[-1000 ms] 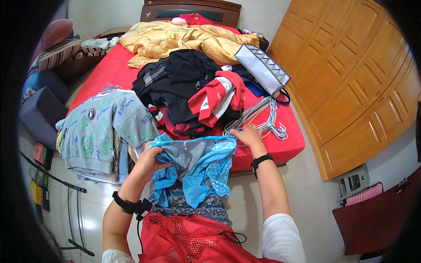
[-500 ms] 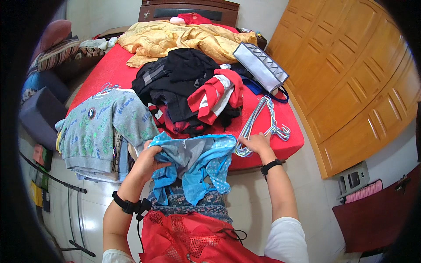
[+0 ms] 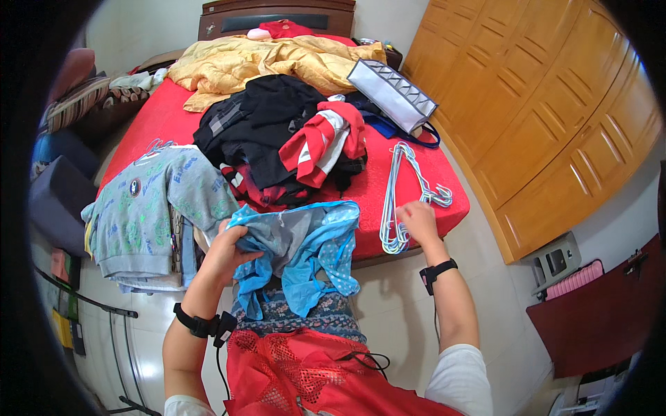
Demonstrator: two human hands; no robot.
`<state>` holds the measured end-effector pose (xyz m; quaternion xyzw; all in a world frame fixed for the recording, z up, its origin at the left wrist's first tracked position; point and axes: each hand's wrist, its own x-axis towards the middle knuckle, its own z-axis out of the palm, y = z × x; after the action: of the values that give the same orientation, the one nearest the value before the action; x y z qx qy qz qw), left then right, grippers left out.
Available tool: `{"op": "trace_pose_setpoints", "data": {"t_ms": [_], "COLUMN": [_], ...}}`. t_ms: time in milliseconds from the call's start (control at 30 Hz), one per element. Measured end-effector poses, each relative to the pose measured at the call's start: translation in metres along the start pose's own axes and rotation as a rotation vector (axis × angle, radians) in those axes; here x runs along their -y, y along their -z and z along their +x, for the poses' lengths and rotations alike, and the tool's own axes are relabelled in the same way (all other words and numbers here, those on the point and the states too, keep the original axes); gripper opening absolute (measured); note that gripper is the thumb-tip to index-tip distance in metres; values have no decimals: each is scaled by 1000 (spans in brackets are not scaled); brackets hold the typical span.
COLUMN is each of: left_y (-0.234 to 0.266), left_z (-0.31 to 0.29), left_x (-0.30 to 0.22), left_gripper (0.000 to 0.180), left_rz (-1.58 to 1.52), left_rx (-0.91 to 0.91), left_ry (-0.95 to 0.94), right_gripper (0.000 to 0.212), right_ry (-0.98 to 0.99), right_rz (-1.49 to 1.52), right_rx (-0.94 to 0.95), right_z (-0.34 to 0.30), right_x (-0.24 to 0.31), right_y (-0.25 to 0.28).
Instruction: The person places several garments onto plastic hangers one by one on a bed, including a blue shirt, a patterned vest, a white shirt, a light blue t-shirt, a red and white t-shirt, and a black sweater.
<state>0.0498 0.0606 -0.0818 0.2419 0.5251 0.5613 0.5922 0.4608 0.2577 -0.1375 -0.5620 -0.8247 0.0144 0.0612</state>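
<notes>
My left hand [image 3: 227,251] is closed on the upper left corner of a light blue garment [image 3: 333,239] with white polka dots and a grey inner side. The garment hangs spread in front of my body, its upper edge level with the bed's near edge. My right hand [image 3: 418,220] is at a bundle of wire hangers [image 3: 393,187], its fingers curled in at their right side. The fingertips are partly hidden. The white and blue hangers lie together on the red bed sheet, hooks to the right.
A grey printed sweatshirt [image 3: 142,222] lies on stacked clothes at the bed's left corner. Behind the garment rise dark clothes [image 3: 257,132] and a red-and-white piece [image 3: 322,142]. A white fabric organizer [image 3: 392,100], a yellow quilt [image 3: 263,59] and a wooden wardrobe [image 3: 541,118] stand beyond.
My right hand has drawn back from the garment's right edge and its fingers have curled in. The hangers' near end has shifted right. My left hand keeps hold of the garment.
</notes>
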Motion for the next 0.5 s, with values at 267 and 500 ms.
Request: {"op": "trace_pose_setpoints", "data": {"t_ms": [267, 500], "left_y": [6, 6], "left_z": [-1, -6], "left_x": [4, 5], "left_gripper": [37, 39], "left_rz": [4, 0], "left_rx": [11, 16], "left_ry": [-16, -12], "right_gripper": [41, 31], "right_ry": [-803, -856], "right_rz": [414, 316], "right_rx": [-521, -368], "right_z": [31, 54], "right_x": [-53, -71], "right_y": [-20, -32]}}
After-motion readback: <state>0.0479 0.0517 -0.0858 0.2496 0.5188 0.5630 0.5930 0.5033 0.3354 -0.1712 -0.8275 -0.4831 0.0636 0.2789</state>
